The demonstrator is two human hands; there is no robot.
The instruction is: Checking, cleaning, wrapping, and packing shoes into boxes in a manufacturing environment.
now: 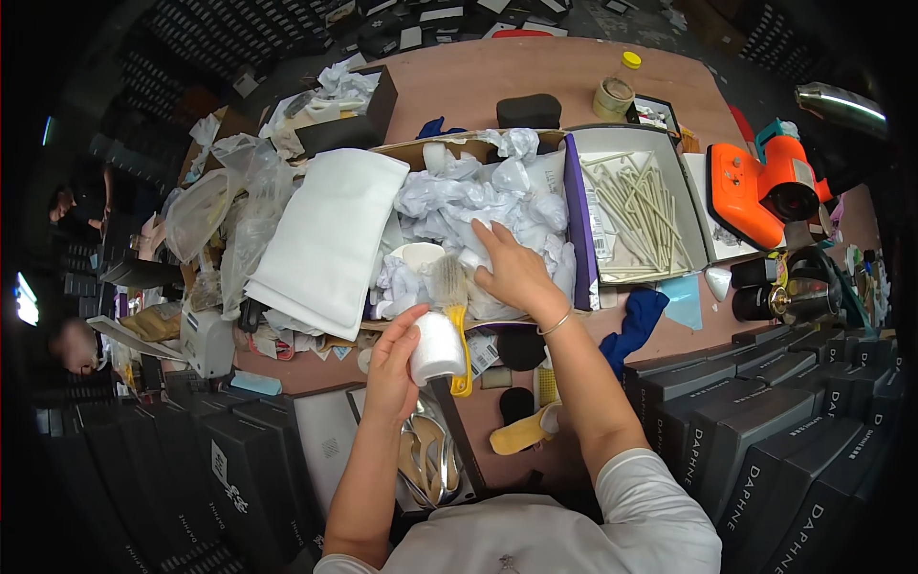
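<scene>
My left hand (390, 365) is closed around a white, rounded cup-like object (438, 348) at the near edge of a box. Against its right side is the yellow handle of a brush (460, 335), whose pale bristles point away from me; I cannot tell whether the left hand also holds it. My right hand (516, 273) reaches over the box with its fingers apart. Its fingertips touch crumpled white paper (430, 196) that fills the box. A white oval piece (418, 253) lies among the paper, left of the bristles.
Flat white foam sheets (335, 239) overlap the box's left side. To its right are a box of thin pale sticks (639, 210) and an orange device (741, 196). Silver shoes (427, 454) lie in a box below my hands. Dark shoeboxes (765, 421) are stacked on both sides.
</scene>
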